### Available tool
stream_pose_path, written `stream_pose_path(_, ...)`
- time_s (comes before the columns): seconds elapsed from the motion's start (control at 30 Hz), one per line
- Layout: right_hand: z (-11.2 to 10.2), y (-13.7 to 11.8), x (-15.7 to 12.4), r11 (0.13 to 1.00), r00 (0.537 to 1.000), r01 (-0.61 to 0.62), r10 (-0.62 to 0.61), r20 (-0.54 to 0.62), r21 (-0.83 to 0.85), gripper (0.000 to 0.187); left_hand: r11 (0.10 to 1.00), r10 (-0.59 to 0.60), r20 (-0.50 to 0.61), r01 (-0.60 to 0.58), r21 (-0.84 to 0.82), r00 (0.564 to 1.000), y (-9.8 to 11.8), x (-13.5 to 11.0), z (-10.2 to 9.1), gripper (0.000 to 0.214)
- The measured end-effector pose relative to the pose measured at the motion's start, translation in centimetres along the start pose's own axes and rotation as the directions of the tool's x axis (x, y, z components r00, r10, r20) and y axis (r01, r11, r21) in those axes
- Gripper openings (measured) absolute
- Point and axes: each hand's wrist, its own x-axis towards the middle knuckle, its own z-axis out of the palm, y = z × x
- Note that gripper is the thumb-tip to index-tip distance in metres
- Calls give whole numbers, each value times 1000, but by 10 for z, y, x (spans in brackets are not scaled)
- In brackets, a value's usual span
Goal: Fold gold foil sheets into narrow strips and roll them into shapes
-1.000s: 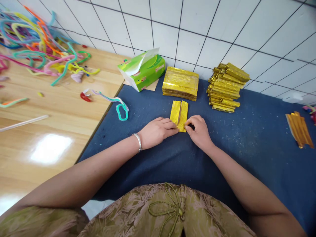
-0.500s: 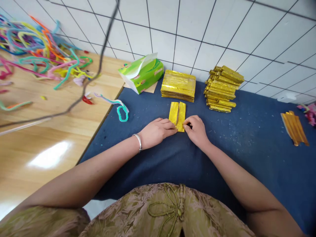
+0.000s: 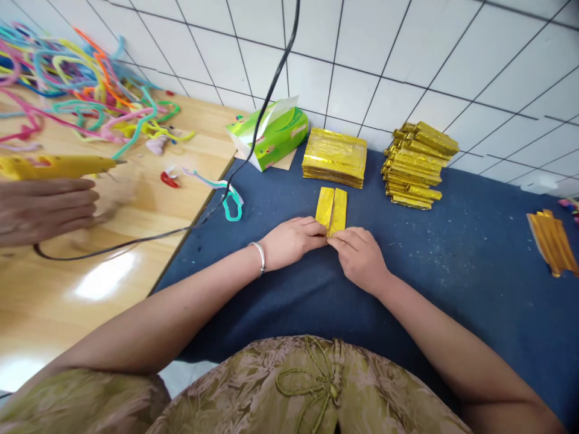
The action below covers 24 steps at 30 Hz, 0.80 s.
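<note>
A folded sheet of gold joss paper [image 3: 324,205] lies on the blue cloth in front of me, its two long flaps meeting near a middle seam. My left hand [image 3: 294,242] holds the near left end, fingers together and pressed on the paper. At the near right end, my right hand [image 3: 360,258] has its fingers closed on the paper, with its fingertips close to the left ones. Both hands cover the paper's near edge. Just beyond it sits a stack of flat gold sheets [image 3: 335,155], and to its right a pile of folded gold strips [image 3: 417,166].
A green tissue pack [image 3: 284,137] stands by the tiled wall. At left, another person's hand [image 3: 45,211] holds a yellow glue gun [image 3: 58,166], whose black cable [image 3: 266,99] crosses the view. Tangled pipe cleaners [image 3: 81,78] cover the wooden table; folded gold pieces [image 3: 552,241] lie far right.
My right hand has shifted from the paper's right side to its near end, and the gap between the flaps is narrower. Another person's hand with a glue gun has appeared at left.
</note>
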Motion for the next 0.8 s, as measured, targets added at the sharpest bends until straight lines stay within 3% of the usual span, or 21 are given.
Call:
stream_pose_path(0.07, 2, -1, -1, 999, 998, 25, -23, 55, -46, 33, 990, -23, -77, 12, -141, 997, -6, -2, 1, 29)
stream_pose_path(0.17, 2, -1, 0, 996, 997, 34, -28, 76, -81, 33, 936, -178, -208, 99, -339, 962, -16, -4, -1, 20)
stream_pose_path(0.3, 1, -2, 3, 996, 993, 35, -25, 114, -84, 33, 889, -323, -293, 183, -419, 900, -23, -7, -9, 10)
stream_pose_path(0.37, 1, -2, 4, 997, 991, 29, -19, 133, -78, 33, 887, -326, -288, 187, -422, 900, -23, -8, -11, 10)
stream_pose_path(0.57, 1, -5, 4, 997, 991, 34, -24, 131, -69, 30, 940, -203, -197, 135, -312, 959, -23, -7, -5, 12)
stream_pose_path(0.8, 0, -8, 5, 992, 987, 55, -37, 156, -114, 32, 966, -187, -176, 148, -214, 966, -26, -6, -1, 12)
